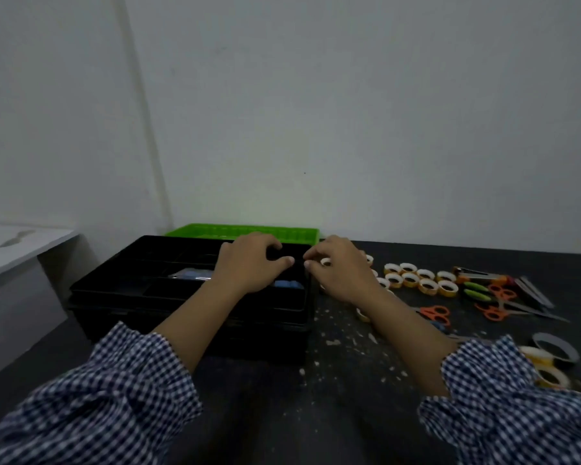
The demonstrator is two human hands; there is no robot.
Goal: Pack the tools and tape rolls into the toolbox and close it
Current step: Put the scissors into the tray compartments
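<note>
Head view: two arms in checked sleeves (121,380) reach forward over a dark surface (316,417).
Toolbox: the black toolbox (131,313) stands open left of centre, with a divided tray on top and blue items (289,285) in its compartments.
Green part: a green tray (215,229) lies just behind the toolbox, by the wall.
Left grip (249,266): over the toolbox's far right corner, fingers curled and thumb pointing right; I cannot tell if it holds anything.
Right grip (339,273): at the toolbox's right rim, thumb and forefinger together; what they pinch, if anything, cannot be told.
Small tape rolls (416,280): clustered on the surface, right of the right grip.
Orange scissors (433,313): beyond the rolls, near green-handled tools (477,290).
Larger tape rolls (550,360): by the right sleeve.
White scraps (349,344): scattered on the surface.
</note>
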